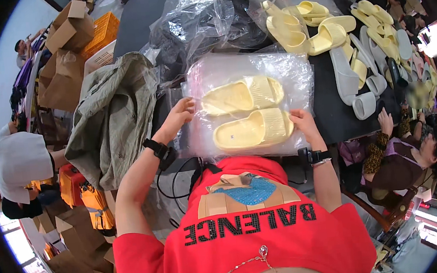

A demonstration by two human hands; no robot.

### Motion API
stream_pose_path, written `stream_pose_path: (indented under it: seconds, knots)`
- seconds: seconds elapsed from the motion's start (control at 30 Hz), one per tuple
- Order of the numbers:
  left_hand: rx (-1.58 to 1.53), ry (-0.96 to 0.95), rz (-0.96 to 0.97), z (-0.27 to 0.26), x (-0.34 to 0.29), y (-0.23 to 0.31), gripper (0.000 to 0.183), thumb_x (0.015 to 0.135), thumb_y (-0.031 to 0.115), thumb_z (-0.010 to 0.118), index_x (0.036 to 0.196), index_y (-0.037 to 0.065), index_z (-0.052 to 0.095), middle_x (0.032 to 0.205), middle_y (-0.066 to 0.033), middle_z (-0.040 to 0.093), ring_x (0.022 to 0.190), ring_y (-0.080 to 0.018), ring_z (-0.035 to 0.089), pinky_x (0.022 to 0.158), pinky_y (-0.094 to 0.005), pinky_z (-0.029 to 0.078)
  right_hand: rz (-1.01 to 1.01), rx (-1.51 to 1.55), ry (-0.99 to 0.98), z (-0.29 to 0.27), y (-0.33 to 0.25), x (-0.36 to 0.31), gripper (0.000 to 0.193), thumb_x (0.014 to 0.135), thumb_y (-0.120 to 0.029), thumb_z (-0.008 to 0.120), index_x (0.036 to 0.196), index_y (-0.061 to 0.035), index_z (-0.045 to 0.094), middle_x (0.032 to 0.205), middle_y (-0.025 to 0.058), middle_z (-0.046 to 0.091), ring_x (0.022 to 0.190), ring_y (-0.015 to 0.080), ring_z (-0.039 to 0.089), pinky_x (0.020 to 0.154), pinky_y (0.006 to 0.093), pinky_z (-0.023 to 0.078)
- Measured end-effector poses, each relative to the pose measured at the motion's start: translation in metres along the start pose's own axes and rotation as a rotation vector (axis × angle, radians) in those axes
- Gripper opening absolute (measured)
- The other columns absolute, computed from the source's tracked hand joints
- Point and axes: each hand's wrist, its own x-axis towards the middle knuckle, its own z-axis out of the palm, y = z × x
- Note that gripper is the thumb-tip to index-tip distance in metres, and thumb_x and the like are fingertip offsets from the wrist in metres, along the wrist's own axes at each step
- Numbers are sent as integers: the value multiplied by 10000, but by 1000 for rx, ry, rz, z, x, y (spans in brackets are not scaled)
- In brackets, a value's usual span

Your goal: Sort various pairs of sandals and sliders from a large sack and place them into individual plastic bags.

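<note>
A pair of pale yellow slippers lies sole down, side by side, on a stack of clear plastic bags (300,85) in front of me. The toes of the far slipper (225,99) and the near slipper (239,134) point right. At the bags' pinkish left edge, my left hand (180,116) has its fingers curled together on the film. My right hand (303,121) pinches at the toe end of the near slipper; its fingertips are partly hidden there. Each wrist wears a dark strapped device.
Loose plastic film (203,23) is heaped at the back of the dark table. Yellow slippers (329,33) and grey slippers (346,76) crowd the right. A grey-green cloth (115,114) drapes on the left, near cardboard boxes (60,80). A co-worker (400,165) sits at the right.
</note>
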Motion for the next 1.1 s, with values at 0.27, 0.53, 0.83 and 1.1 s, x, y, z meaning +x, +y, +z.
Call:
stream_pose_path:
  seconds: [0.27, 0.53, 0.83, 1.1]
  knots:
    - [-124, -32, 3, 31, -5, 40, 205, 835, 140, 586, 1012, 61, 521, 937, -41, 585, 862, -139, 563, 730, -295, 442, -107, -89, 155, 23, -49, 30, 506, 851, -370, 546, 1189, -1, 470, 812, 68, 582, 685, 125, 549, 580, 250, 435]
    - [-300, -36, 179, 15, -38, 44, 140, 845, 120, 564, 936, 87, 464, 716, -30, 526, 610, -129, 506, 582, -244, 396, -205, -301, 123, 25, -31, 74, 317, 820, -312, 584, 876, 0, 595, 821, 72, 630, 683, 151, 586, 588, 278, 449]
    - [-800, -128, 41, 10, -58, 31, 328, 926, 303, 443, 1208, 136, 460, 966, -94, 602, 706, -152, 550, 649, -283, 431, -194, 134, 108, 29, -51, 73, 328, 841, -269, 582, 1078, -45, 549, 877, 10, 615, 746, 113, 575, 607, 246, 452]
    - [-443, 6, 114, -4, -48, 42, 284, 930, 286, 437, 1116, 86, 514, 934, -61, 588, 788, -158, 571, 643, -296, 451, -228, -102, 16, 50, -64, 112, 285, 876, -285, 543, 990, -24, 551, 838, 64, 604, 664, 142, 557, 607, 273, 458]
